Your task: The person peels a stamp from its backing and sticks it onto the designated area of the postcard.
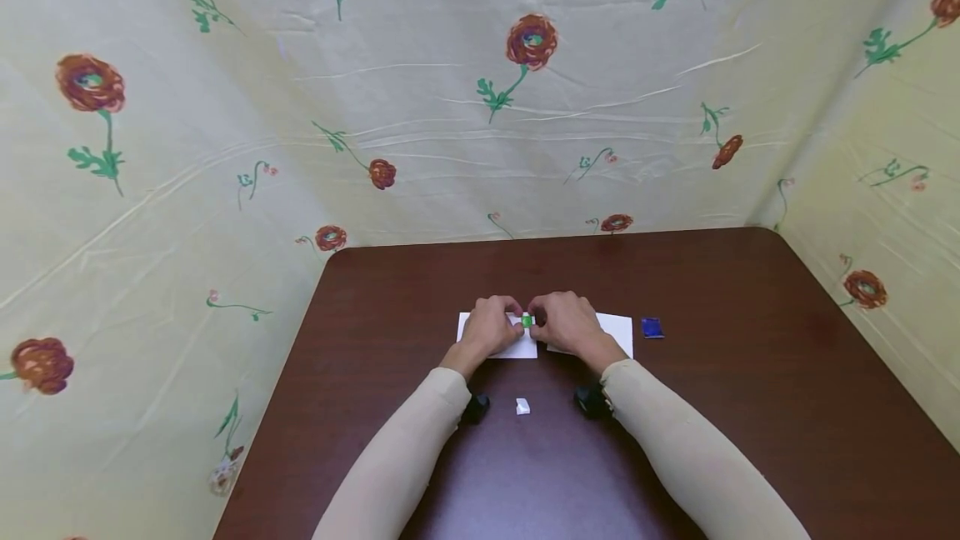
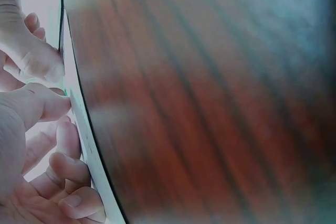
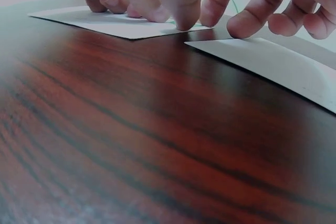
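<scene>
Two white cards lie side by side with a narrow gap, the left card under my left hand and the right card partly under my right hand. At the left card's right edge is a small green piece with pale ends. Thumb and forefinger of each hand pinch it from opposite sides. In the right wrist view, fingertips are right at the left card's edge, and other right-hand fingers rest by the right card. Fingers mostly hide the green piece in both wrist views.
A small dark blue square lies right of the right card. Nearer to me, between the forearms, is a small white scrap. The brown table meets flower-patterned sheeting at its back and sides.
</scene>
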Demonstrator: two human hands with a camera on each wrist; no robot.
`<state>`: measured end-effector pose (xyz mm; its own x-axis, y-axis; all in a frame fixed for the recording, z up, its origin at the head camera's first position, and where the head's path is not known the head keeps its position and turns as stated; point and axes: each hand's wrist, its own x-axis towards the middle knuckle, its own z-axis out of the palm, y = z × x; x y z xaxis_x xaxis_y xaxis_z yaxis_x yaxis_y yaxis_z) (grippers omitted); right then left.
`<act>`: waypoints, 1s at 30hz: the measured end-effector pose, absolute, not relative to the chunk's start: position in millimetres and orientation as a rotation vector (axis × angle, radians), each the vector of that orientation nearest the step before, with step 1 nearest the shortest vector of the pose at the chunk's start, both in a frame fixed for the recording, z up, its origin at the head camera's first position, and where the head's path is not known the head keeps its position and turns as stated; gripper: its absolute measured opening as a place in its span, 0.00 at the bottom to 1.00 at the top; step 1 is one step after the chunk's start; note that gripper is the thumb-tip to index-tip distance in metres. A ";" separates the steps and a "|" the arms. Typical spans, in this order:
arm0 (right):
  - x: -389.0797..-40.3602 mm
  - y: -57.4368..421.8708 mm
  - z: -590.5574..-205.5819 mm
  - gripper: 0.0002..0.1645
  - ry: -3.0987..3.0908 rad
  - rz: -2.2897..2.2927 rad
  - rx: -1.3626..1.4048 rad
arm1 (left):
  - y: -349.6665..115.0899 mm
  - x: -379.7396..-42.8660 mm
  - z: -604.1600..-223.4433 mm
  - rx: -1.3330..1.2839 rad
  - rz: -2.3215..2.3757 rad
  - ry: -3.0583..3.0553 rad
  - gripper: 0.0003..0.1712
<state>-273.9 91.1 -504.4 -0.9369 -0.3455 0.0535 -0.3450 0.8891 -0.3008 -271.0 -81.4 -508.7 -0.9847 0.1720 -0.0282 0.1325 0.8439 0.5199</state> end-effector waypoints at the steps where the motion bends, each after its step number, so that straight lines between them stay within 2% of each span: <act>1: -273.8 91.2 -503.9 0.17 3.049 -0.485 -0.557 | -81.6 -270.9 -508.6 0.251 0.827 2.942 0.11; 15: -273.3 91.4 -498.0 0.23 3.021 -0.389 -0.627 | -86.7 -272.9 -508.4 0.357 0.818 2.958 0.14; 30: -270.6 98.8 -486.6 0.23 3.020 -0.486 -0.666 | -102.0 -268.1 -499.3 0.434 0.900 3.012 0.17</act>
<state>-270.6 98.8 -486.6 -0.9096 -0.4118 0.0557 -0.4085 0.8614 -0.3020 -268.1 -102.0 -499.3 -0.9620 0.2507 0.1078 0.2688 0.8018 0.5338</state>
